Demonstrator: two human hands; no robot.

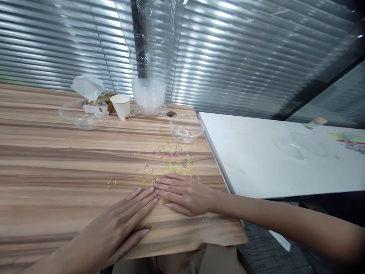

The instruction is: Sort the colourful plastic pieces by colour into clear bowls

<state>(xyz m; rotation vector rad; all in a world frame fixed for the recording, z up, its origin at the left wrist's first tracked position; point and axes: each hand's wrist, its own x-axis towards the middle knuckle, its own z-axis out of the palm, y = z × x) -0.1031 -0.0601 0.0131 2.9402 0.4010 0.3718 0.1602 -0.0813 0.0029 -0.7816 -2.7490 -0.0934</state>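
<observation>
My left hand (119, 224) lies flat on the wooden table, fingers stretched out towards the right and the thumb apart. My right hand (185, 194) also rests palm down, its fingertips meeting those of the left. Just beyond the right fingers is a scatter of small pink, yellow and green pieces (178, 160). A few yellow pieces (148, 182) lie right at the fingertips, and several more (112, 183) are further left. Whatever is under the palms is hidden.
Behind the pieces stands a clear bowl (186, 129). Further back are stacked clear containers in plastic (149, 95), a paper cup (121, 106), another clear bowl (85, 118) and a tissue box (95, 108). A white table (256, 160) adjoins on the right.
</observation>
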